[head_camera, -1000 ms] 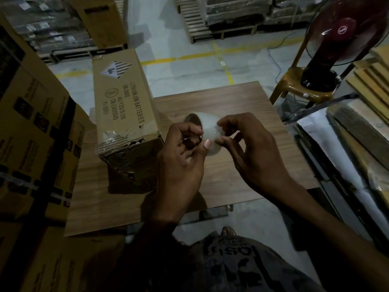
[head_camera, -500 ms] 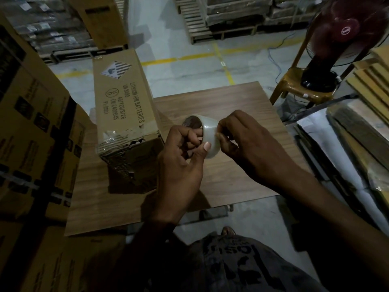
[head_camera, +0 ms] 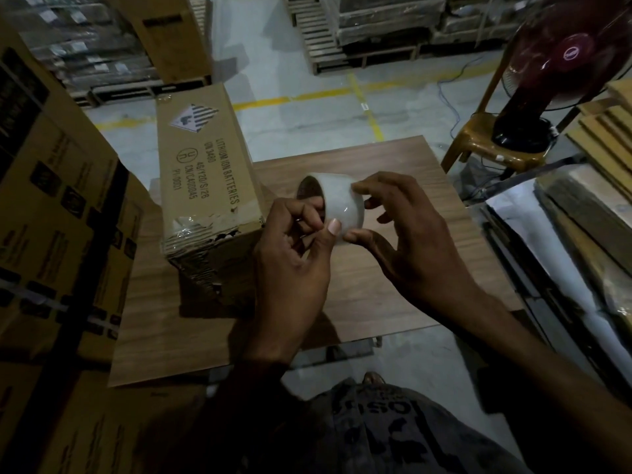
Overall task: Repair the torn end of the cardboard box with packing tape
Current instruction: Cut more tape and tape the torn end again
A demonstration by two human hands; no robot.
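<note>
While the left hand (head_camera: 290,265) grips the tape roll (head_camera: 337,208) through its core above the table (head_camera: 393,292), right hand (head_camera: 407,241) fingertips pinch its outer face. Box (head_camera: 205,196) at nine o'clock, torn end nearest.

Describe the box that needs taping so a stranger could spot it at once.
Find the wooden table in the middle. The box lies along its left side. Unlike the stacked cartons further left, it is printed "Lithium Ion Batteries" and its near end is torn and crumpled.
</note>
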